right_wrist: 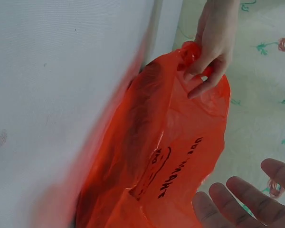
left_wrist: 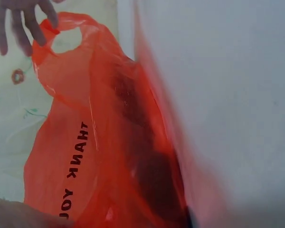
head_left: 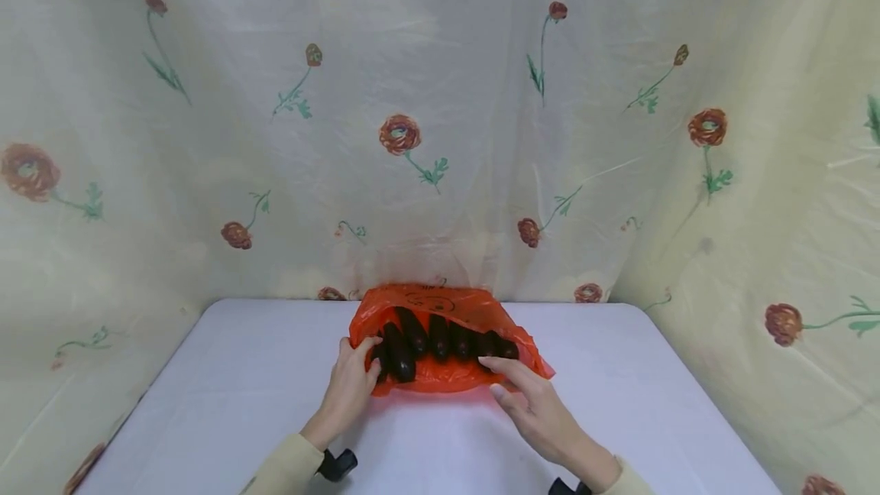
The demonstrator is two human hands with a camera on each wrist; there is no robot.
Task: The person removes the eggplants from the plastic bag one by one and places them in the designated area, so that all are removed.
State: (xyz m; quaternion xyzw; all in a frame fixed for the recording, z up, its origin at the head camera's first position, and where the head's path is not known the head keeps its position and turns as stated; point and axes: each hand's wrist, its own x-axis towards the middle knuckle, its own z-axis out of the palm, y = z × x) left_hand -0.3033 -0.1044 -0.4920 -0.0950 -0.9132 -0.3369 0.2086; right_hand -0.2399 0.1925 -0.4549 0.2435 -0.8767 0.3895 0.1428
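Observation:
An orange-red plastic bag lies at the far edge of the table, its mouth spread toward me. Several dark, glossy eggplants rest side by side inside it. At the bag's left edge is my left hand, beside the leftmost eggplants; the right wrist view shows this left hand gripping the bag near its handle. My right hand is by the bag's right side, fingers extended and spread. Through the film, the eggplants appear as dark shapes in both wrist views. Printed letters show on the bag.
A white table carries the bag. Behind and at both sides hangs a pale plastic curtain with a flower print, close to the table's far edge. Dark straps with camera mounts sit at the wrists.

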